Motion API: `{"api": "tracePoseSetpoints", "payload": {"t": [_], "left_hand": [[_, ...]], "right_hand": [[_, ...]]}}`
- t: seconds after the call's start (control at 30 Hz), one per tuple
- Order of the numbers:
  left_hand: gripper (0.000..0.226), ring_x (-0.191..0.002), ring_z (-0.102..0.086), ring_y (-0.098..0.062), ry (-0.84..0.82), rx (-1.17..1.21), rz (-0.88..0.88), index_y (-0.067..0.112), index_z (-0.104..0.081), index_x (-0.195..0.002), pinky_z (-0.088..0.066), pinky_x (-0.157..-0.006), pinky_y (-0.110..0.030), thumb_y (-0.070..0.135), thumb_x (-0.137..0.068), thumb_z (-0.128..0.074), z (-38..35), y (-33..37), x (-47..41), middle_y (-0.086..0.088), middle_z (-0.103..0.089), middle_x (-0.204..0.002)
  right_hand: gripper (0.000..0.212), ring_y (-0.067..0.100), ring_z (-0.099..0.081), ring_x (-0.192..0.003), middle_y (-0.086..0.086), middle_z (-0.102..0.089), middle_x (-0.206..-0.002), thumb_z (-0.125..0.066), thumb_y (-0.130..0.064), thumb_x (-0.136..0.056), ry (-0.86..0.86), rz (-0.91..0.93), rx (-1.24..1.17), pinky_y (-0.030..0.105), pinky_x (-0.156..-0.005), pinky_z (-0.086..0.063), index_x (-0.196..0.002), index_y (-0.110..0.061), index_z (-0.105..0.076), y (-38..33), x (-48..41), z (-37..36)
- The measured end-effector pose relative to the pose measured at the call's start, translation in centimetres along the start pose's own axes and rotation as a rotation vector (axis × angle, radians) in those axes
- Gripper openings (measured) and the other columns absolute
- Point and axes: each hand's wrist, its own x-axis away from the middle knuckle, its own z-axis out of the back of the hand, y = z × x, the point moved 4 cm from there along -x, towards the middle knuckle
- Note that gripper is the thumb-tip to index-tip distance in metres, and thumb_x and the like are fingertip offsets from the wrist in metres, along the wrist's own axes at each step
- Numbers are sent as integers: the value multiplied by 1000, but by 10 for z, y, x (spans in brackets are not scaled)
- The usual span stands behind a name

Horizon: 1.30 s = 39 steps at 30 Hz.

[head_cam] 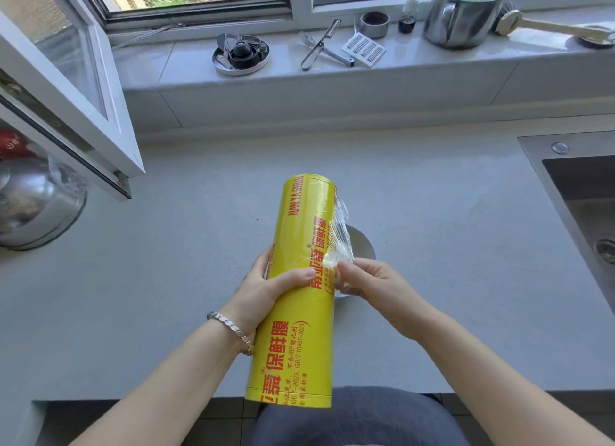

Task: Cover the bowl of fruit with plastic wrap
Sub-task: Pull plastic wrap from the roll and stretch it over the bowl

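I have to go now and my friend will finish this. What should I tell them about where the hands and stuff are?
Left hand: gripping the yellow plastic wrap roll around its middle, held above the counter.
Right hand: pinching the loose film edge, bunched, barely pulled out.
Bowl: on the counter behind the roll, mostly hidden; contents not visible.
Done: film end found.
Left: pull a sheet, tear it, cover the bowl.

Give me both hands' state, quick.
Left hand: closed around the yellow wrap roll.
Right hand: pinching the loose film edge.
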Motion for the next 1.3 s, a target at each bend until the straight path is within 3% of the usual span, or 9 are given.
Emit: {"api": "tracePoseSetpoints", "payload": {"t": [0.17, 0.3, 0.4, 0.5, 0.67, 0.83, 1.1, 1.2, 1.3], "left_hand": [[105, -88, -69, -35, 3, 4, -15, 31, -38, -132, -57, -72, -48, 40, -37, -81, -1, 5, 1, -12, -65, -115], [107, -89, -69, -35, 43, 18, -27, 31, -37, -133, -57, -73, -50, 41, -35, -81, 0, 6, -1, -11, -64, -114], [110, -92, -68, -37, 57, -8, -37, 33, -36, -134, -55, -79, -57, 42, -35, -84, 3, 7, -3, -12, -63, -117], [109, -93, -68, -36, 55, -23, -38, 33, -36, -133, -55, -79, -56, 43, -36, -83, 4, 9, -3, -11, -63, -118], [108, -89, -69, -36, 72, 17, -20, 31, -36, -133, -58, -70, -47, 41, -36, -80, 8, 13, -4, -13, -63, -116], [105, -85, -70, -35, 74, 31, 17, 29, -38, -132, -58, -67, -45, 41, -36, -80, 4, 12, -4, -14, -64, -114], [109, -91, -69, -32, 152, -30, -51, 33, -35, -134, -58, -72, -47, 44, -36, -82, 6, 18, -6, -9, -61, -120], [116, -94, -67, -30, 204, -102, -99, 34, -29, -137, -58, -76, -48, 49, -34, -80, 9, 23, -7, -5, -58, -124], [106, -93, -67, -31, 201, -64, -77, 32, -30, -137, -58, -74, -47, 43, -44, -80, 11, 23, -8, -7, -59, -122]], "right_hand": [[37, 8, -47, -51, -8, -48, -48, -35, -24, -94, -21, 53, -127, 18, -62, -44, -59, -15, -42, -2, 5, -8], [9, 2, -35, -41, -9, -46, -53, -50, -15, -87, -89, -14, -219, 17, -56, -39, -78, -14, -49, -6, 6, -15], [18, -1, -40, -37, -15, -51, -45, -50, -10, -90, -112, -82, -125, 15, -55, -47, -73, -14, -54, -6, 8, -13], [32, 3, -44, -42, -7, -47, -48, -52, -21, -88, -107, -75, -77, 17, -56, -49, -58, -13, -52, -5, 9, -8], [19, 3, -62, -75, -11, -68, -68, -61, -22, -82, -150, 59, -27, 14, -74, -49, -72, -7, -59, -2, 17, -3], [25, 8, -61, -59, -5, -62, -55, -59, -6, -72, -122, 61, -142, 17, -67, -52, -72, -14, -35, 0, 18, -5], [25, 9, -53, -56, 6, -58, -69, -75, -12, -71, -147, -174, -44, 17, -56, -51, -90, -9, -59, 5, 16, -8], [25, 9, -45, -61, 7, -45, -67, -68, -20, -81, -131, -107, 140, 18, -61, -44, -75, 2, -60, 2, 18, -5], [16, 11, -49, -76, -1, -53, -76, -64, -22, -82, -77, 26, 117, 24, -75, -41, -70, -12, -64, -3, 21, -6]]}}
